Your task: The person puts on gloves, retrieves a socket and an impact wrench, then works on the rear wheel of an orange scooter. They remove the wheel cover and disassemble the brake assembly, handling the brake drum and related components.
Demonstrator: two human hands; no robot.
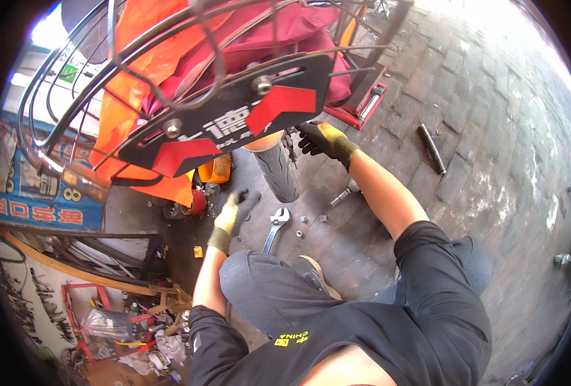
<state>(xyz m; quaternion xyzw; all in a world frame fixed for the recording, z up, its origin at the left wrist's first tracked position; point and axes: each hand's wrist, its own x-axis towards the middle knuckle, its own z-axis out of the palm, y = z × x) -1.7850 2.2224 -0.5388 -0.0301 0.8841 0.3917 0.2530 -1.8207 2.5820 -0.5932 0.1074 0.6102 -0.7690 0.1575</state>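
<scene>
Overhead, head view: gloved right hand [322, 139] reaches rear wheel hub beside tyre [279, 170], grip unclear. Gloved left hand [233, 212] hovers open, empty. Adjustable wrench [275, 226] and 2 loose nuts [301, 226] on paving: wheel work seemingly midway.

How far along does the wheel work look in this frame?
Early to midway, by the look of it. Done: small nuts lie loose on the paving beside an adjustable wrench, so some fasteners seem to be off already. In hand: the gloved right hand reaches in at the rear tyre, while the gloved left hand hovers low near the wrench. Left: the tyre sits in place under the scooter.
</scene>
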